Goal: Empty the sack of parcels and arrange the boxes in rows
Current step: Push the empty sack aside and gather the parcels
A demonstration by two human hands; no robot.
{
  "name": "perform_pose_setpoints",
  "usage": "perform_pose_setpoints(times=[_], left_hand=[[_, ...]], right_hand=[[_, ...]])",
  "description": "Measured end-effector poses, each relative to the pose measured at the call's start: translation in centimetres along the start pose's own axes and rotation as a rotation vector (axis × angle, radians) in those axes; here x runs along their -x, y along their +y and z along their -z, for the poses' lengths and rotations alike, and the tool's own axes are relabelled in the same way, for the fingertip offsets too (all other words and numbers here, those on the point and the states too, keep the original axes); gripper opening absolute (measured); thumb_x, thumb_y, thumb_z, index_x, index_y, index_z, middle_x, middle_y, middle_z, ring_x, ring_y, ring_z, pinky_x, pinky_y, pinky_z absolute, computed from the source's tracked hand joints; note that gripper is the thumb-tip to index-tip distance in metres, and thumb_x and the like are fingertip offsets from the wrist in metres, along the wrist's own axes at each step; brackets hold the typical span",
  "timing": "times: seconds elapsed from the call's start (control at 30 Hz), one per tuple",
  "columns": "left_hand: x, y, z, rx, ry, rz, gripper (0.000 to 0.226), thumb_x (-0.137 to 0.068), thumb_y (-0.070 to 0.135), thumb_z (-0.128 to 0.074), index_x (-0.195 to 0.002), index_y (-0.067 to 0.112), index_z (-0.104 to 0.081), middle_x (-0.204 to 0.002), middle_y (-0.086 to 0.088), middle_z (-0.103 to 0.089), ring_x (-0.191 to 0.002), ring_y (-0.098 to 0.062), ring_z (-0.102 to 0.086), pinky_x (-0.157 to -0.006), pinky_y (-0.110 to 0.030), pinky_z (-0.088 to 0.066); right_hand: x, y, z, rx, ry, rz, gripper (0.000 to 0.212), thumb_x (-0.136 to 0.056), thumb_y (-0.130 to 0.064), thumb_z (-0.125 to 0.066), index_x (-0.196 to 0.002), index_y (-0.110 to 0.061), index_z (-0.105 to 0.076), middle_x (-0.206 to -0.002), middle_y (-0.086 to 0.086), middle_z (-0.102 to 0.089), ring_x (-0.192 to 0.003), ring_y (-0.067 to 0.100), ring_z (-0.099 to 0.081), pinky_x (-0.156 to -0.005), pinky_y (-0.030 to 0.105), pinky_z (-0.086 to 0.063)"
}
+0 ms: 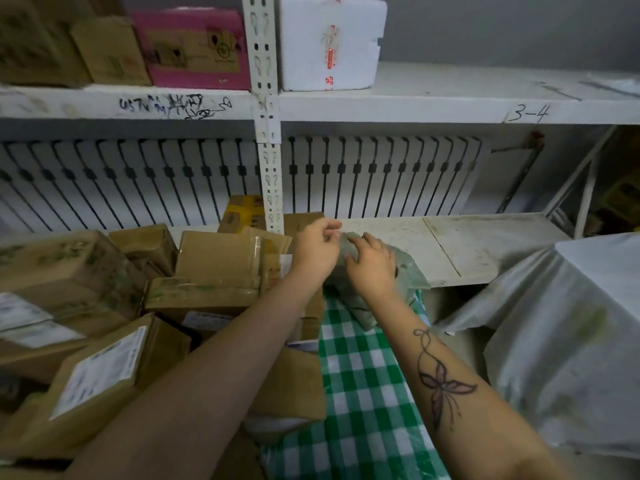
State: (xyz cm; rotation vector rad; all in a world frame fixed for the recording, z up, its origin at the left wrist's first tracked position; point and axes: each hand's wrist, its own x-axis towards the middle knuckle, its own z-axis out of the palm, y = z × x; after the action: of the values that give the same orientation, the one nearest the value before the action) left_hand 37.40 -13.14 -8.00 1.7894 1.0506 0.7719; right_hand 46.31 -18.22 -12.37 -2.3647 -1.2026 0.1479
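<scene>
Hands, left [317,249] and right [373,266], hold grey parcel [410,271]

Head view, forward-down, near shelf [467,244]

Boxes [214,268] left of sack [367,393]

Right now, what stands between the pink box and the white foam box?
A perforated post stands there, between the pink box and foam box; head view.
</scene>
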Motion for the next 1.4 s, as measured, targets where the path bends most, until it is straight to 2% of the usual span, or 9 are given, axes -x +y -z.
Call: perform_pose_setpoints(times=[0.13,0.33,0.47,0.57,0.7,0.9,1.03,1.2,1.4], left_hand=[[1.7,-0.2,3.4,0.09,0.068,0.007,0.025,-0.093,0.006,-0.048,-0.112,0.015,-0.06,-0.104,-0.001,-0.065,-0.094,-0.014,-0.062,-0.077,-0.022,-0.051],[5.0,-0.7,9.0,0.188,0.164,-0.026,0.022,-0.092,0.005,-0.049,-0.108,0.014,-0.061,-0.108,-0.007,-0.066,-0.102,-0.021,-0.062,-0.091,-0.033,-0.052],[7.9,-1.2,14.0,0.21,0.202,-0.042,0.021,-0.092,0.009,-0.051,-0.109,0.016,-0.06,-0.109,-0.003,-0.066,-0.099,-0.017,-0.064,-0.084,-0.026,-0.052],[10.3,-1.6,18.3,0.225,0.221,-0.054,0.021,-0.093,0.008,-0.05,-0.11,0.015,-0.06,-0.103,0.0,-0.065,-0.095,-0.015,-0.064,-0.08,-0.022,-0.051],[12.7,-2.7,23.9,0.23,0.263,-0.061,0.02,-0.092,0.007,-0.05,-0.103,0.017,-0.062,-0.1,0.001,-0.066,-0.095,-0.016,-0.064,-0.09,-0.032,-0.052],[15.9,-5.3,31.2,0.243,0.333,-0.052,0.02,-0.09,0.005,-0.051,-0.089,0.023,-0.06,-0.1,-0.001,-0.066,-0.097,-0.018,-0.064,-0.09,-0.038,-0.053],[17.8,-7.4,35.7,0.244,0.395,-0.032,0.025,-0.091,0.008,-0.051,-0.082,0.03,-0.056,-0.099,0.001,-0.065,-0.097,-0.018,-0.063,-0.089,-0.037,-0.053],[18.1,-10.1,40.2,0.266,0.502,0.005,0.018,-0.09,0.006,-0.052,-0.089,0.021,-0.061,-0.1,-0.002,-0.066,-0.097,-0.018,-0.063,-0.09,-0.037,-0.052],[16.9,-13.8,43.6,0.299,0.583,0.074,0.022,-0.089,0.002,-0.051,-0.083,0.021,-0.06,-0.098,-0.005,-0.066,-0.097,-0.023,-0.063,-0.093,-0.042,-0.051]], right_hand=[[1.8,-3.3,0.4,-0.04,0.043,0.07,0.043,-0.093,-0.023,-0.045,-0.136,-0.02,-0.047,-0.148,0.006,-0.039,-0.138,0.025,-0.031,-0.116,0.042,-0.019],[4.9,-8.4,0.5,-0.044,0.099,0.143,0.038,-0.093,-0.026,-0.045,-0.13,-0.022,-0.053,-0.141,0.002,-0.048,-0.133,0.021,-0.038,-0.113,0.042,-0.024],[7.9,-13.1,0.6,-0.054,0.112,0.188,0.037,-0.092,-0.026,-0.046,-0.128,-0.023,-0.055,-0.134,0.0,-0.053,-0.128,0.021,-0.044,-0.112,0.045,-0.026],[10.6,-17.0,0.4,-0.049,0.127,0.225,0.035,-0.093,-0.026,-0.046,-0.126,-0.023,-0.057,-0.133,0.0,-0.054,-0.125,0.022,-0.046,-0.11,0.041,-0.027],[14.1,-22.2,-0.2,-0.063,0.142,0.269,0.035,-0.092,-0.027,-0.046,-0.125,-0.023,-0.057,-0.133,0.0,-0.055,-0.126,0.021,-0.046,-0.109,0.042,-0.03],[18.3,-29.2,-1.4,-0.105,0.155,0.338,0.033,-0.093,-0.027,-0.047,-0.124,-0.023,-0.058,-0.13,-0.001,-0.056,-0.123,0.019,-0.049,-0.109,0.044,-0.033],[20.8,-34.1,-2.9,-0.12,0.13,0.385,0.033,-0.093,-0.025,-0.047,-0.125,-0.022,-0.058,-0.132,0.0,-0.055,-0.124,0.019,-0.048,-0.11,0.045,-0.033],[21.9,-39.2,-4.7,-0.103,0.116,0.506,0.031,-0.092,-0.022,-0.048,-0.12,-0.019,-0.062,-0.126,0.002,-0.059,-0.118,0.022,-0.052,-0.105,0.042,-0.037],[21.5,-42.9,-7.7,-0.148,0.033,0.614,0.031,-0.093,-0.021,-0.049,-0.121,-0.02,-0.061,-0.128,0.0,-0.057,-0.12,0.02,-0.05,-0.106,0.04,-0.037]])
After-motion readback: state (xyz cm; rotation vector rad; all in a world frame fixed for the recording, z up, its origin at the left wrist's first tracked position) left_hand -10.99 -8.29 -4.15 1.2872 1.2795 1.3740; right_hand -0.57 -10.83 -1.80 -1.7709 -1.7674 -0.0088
